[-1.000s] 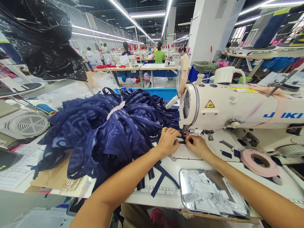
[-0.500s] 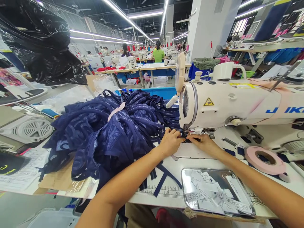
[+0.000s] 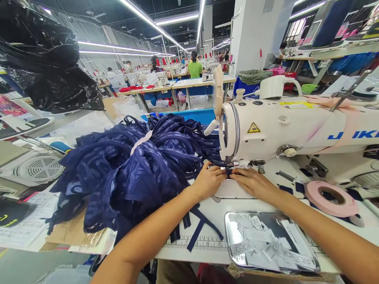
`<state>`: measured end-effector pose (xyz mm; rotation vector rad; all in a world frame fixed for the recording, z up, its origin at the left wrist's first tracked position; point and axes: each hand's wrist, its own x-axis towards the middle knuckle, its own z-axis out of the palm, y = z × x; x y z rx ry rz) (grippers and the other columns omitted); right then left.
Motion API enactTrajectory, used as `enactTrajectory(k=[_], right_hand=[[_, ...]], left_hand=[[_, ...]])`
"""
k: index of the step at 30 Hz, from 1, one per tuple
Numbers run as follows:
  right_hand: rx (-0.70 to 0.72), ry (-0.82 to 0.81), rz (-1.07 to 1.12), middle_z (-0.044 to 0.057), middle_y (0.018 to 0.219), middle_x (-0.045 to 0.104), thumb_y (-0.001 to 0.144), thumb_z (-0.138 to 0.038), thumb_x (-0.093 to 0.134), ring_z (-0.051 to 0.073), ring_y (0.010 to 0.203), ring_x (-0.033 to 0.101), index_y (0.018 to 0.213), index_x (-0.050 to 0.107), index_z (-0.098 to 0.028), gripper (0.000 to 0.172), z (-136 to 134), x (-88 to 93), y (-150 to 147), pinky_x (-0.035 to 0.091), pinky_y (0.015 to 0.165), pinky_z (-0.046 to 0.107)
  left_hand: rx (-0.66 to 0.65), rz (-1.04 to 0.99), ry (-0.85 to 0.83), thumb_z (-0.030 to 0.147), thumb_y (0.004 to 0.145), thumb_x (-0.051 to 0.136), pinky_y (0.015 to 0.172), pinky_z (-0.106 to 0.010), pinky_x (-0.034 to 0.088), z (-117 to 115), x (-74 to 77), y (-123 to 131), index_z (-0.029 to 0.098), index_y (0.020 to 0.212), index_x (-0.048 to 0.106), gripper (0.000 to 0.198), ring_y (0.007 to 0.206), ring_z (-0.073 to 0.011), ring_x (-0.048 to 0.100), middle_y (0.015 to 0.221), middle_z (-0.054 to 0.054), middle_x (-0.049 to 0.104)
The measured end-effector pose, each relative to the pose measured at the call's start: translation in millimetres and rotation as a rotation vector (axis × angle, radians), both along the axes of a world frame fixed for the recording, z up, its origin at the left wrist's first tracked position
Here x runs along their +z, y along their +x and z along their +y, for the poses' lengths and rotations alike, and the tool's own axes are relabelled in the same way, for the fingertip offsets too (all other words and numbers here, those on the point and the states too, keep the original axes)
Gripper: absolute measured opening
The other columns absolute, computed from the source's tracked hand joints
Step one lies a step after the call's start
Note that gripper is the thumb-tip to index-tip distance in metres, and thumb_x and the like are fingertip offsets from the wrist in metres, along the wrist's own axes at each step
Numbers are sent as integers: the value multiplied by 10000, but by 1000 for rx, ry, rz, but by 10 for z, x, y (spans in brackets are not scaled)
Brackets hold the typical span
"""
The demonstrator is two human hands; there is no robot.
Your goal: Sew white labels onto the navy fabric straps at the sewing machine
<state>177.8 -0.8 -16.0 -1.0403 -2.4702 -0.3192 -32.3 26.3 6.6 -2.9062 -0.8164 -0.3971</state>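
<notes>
A white sewing machine [image 3: 266, 130] spans the right side. Under its head my left hand [image 3: 208, 179] has its fingers pressed together on the near edge of a small dark navy piece of fabric [image 3: 228, 172] by the presser foot. From the other side my right hand [image 3: 251, 182] holds the same piece, its fingers close together beside the foot. The fingertips nearly meet, and they hide most of the piece. A large bundle of navy lace garments [image 3: 148, 165], tied with a pale pink strip [image 3: 141, 142], lies left of my left hand.
A metal tray [image 3: 229, 236] of white printed labels sits at the table's front edge, below my right forearm. Navy strips [image 3: 197, 232] lie beside it over a printed ruler. A pink tape roll [image 3: 314, 199] rests at right. A black plastic bag [image 3: 59, 75] hangs upper left.
Both hands have stayed at the presser foot. The right hand has turned flatter, its fingers more together, and its fingertips are a little lower. The whole view has shifted slightly.
</notes>
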Motion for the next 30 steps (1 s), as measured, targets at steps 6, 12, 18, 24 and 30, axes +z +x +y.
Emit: enactTrajectory(k=[6, 12, 18, 24, 30], right_hand=[[-23, 83, -61, 112, 1010, 637, 789, -93, 447, 195, 821, 608, 981, 630, -150, 271, -40, 73, -59, 543, 625, 298], [-37, 103, -74, 105, 1006, 645, 786, -97, 446, 210, 854, 609, 978, 633, -137, 271, -51, 110, -98, 540, 644, 306], [-70, 64, -39, 112, 1044, 648, 829, -176, 420, 218, 851, 626, 1036, 629, -133, 297, -22, 72, -57, 538, 671, 330], [-138, -57, 42, 93, 1016, 664, 845, -233, 390, 219, 911, 612, 1064, 616, -146, 326, 37, -5, -33, 506, 769, 350], [-362, -140, -109, 96, 872, 672, 866, -305, 366, 235, 823, 607, 1096, 584, -158, 350, 25, 101, -105, 477, 658, 327]], left_hand=[[-7, 79, -13, 141, 850, 415, 1034, -505, 198, -38, 39, -109, 195, 1158, 525, 332, 1174, -217, 451, 1240, -62, 541], [25, 115, -60, 128, 851, 397, 1048, -527, 178, -33, 64, -95, 201, 1200, 494, 369, 1224, -220, 405, 1291, -69, 493], [55, 136, -44, 111, 833, 405, 1027, -531, 212, 9, 95, -75, 202, 1199, 493, 387, 1202, -226, 422, 1294, -65, 491], [87, 130, 76, 105, 800, 451, 991, -443, 283, 28, 114, -27, 173, 1138, 529, 354, 1133, -217, 447, 1177, -80, 558], [320, 194, 190, 156, 839, 421, 705, -384, 403, -113, 69, 81, 95, 939, 612, 224, 792, -227, 528, 812, -101, 586]])
